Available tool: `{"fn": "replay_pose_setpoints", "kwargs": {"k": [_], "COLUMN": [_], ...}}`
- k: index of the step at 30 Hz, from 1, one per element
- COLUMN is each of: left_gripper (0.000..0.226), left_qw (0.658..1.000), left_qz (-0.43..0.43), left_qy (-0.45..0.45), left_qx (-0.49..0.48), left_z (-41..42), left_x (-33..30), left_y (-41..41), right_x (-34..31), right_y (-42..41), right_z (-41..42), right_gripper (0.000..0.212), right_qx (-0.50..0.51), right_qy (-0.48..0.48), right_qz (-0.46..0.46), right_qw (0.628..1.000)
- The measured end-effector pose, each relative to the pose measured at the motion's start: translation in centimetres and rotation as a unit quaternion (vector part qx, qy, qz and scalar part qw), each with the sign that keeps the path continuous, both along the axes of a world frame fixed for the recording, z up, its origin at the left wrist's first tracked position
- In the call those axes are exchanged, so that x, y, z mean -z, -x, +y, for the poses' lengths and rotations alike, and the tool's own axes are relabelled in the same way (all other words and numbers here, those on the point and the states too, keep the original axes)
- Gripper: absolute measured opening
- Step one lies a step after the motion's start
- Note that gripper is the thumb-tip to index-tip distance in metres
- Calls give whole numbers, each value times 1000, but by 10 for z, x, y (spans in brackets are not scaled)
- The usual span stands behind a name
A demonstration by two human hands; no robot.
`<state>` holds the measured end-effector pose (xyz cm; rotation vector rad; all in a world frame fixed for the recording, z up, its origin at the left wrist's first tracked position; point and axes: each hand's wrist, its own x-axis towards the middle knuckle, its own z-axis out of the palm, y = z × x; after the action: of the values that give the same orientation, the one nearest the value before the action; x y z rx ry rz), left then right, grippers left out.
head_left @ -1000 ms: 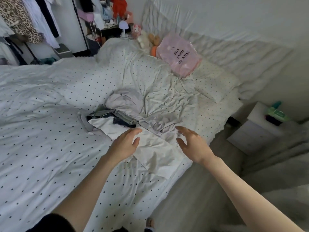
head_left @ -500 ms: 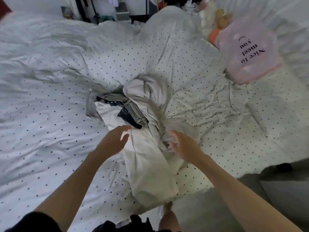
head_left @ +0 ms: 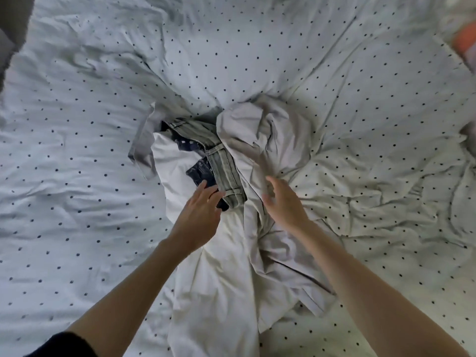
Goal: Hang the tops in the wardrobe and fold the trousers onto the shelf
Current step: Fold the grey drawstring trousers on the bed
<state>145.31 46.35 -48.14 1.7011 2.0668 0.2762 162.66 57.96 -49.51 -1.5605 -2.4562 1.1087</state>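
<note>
Left grip (head_left: 199,211) fingertips touch grey trousers (head_left: 221,163); right grip (head_left: 282,202) beside.

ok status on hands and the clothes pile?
Left hand open, fingertips on the jeans. Right hand open, over the grey garment. Pile on the duvet, nothing lifted, nothing blocking.

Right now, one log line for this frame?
stage: reaching into clothes pile on bed | left hand: open, at grey jeans | right hand: open, over pale garment

A dark garment (head_left: 199,173) lies mostly buried under grey jeans (head_left: 221,166) and pale clothes (head_left: 257,140).
</note>
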Motion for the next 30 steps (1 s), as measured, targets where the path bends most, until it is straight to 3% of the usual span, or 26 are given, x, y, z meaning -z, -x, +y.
{"fn": "replay_pose_setpoints", "kwargs": {"k": [3, 7, 8, 11, 14, 16, 18, 20, 23, 24, 26, 28, 30], "left_gripper": [50, 55, 55, 51, 45, 40, 42, 36, 19, 18, 14, 19, 20], "left_qw": [995, 972, 969, 975, 994, 990, 953, 893, 834, 835, 872, 915, 951], "left_qz": [79, 175, 184, 159, 42, -96, -237, -372, -438, -419, -341, -285, -244], "left_qy": [-7, 77, 87, 89, 82, 78, 75, 80, 85, 80, 48, 42, 74], "left_qx": [59, 135, 142, 129, 54, -68, -176, -241, -325, -349, -347, -284, -175], "left_z": [15, 17, 15, 16, 25, 34, 51, 68, 92, 98, 103, 97, 79], "left_x": [30, 75, 82, 87, 81, 68, 46, 25, 8, 3, -1, -6, -5], "left_y": [-5, -1, 0, 1, 4, 0, -11, -25, -51, -62, -74, -84, -90], "right_x": [34, 77, 86, 94, 82, 65, 44, 28, 7, -3, -14, -28, -35], "right_y": [16, 46, 51, 56, 46, 31, 5, -19, -44, -54, -64, -79, -88], "right_z": [15, 34, 38, 40, 26, 2, -24, -44, -56, -59, -58, -50, -32], "right_gripper": [54, 72, 67, 19, 31, 32, 27, 28, 22, 19, 15, 18, 28], "right_qx": [0, -31, -22, 44, 65, 68, 66, 50, -3, -11, 2, 66, 145], "right_qy": [-49, -64, -52, -66, -63, -46, -66, -113, -120, -103, -49, 26, 39], "right_qz": [25, -92, -115, -78, 19, 79, 107, 116, 122, 118, 117, 104, 96], "right_qw": [998, 993, 992, 994, 996, 994, 990, 986, 985, 987, 992, 992, 984]}}
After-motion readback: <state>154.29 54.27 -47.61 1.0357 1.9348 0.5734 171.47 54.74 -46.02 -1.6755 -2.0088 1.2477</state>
